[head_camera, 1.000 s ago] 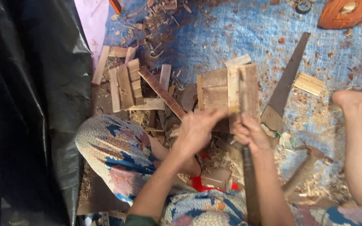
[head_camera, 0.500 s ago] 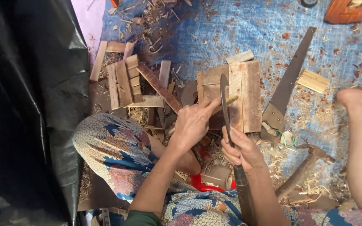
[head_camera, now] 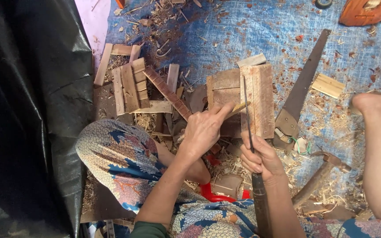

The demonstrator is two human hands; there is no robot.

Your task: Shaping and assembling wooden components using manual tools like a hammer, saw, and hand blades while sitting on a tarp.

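My left hand (head_camera: 206,128) pinches a thin yellowish wood sliver (head_camera: 239,108) and holds it against a brown wooden block (head_camera: 263,99) lying on the blue tarp. My right hand (head_camera: 261,156) grips the dark handle of a long knife (head_camera: 246,105). Its narrow blade stands on edge over the block, touching the tip of the sliver. Both hands are close together, just in front of my patterned knee.
A handsaw (head_camera: 303,86) lies right of the block, a hammer (head_camera: 318,176) lower right. Stacked wooden slats (head_camera: 131,86) sit to the left. A bare foot (head_camera: 371,103) rests at the right edge. Black plastic sheeting (head_camera: 32,110) covers the left. Shavings litter the blue tarp (head_camera: 243,31).
The knife blade was lifted over the block half a second ago and has since come down onto the sliver. My left hand has stayed on the sliver at the block.
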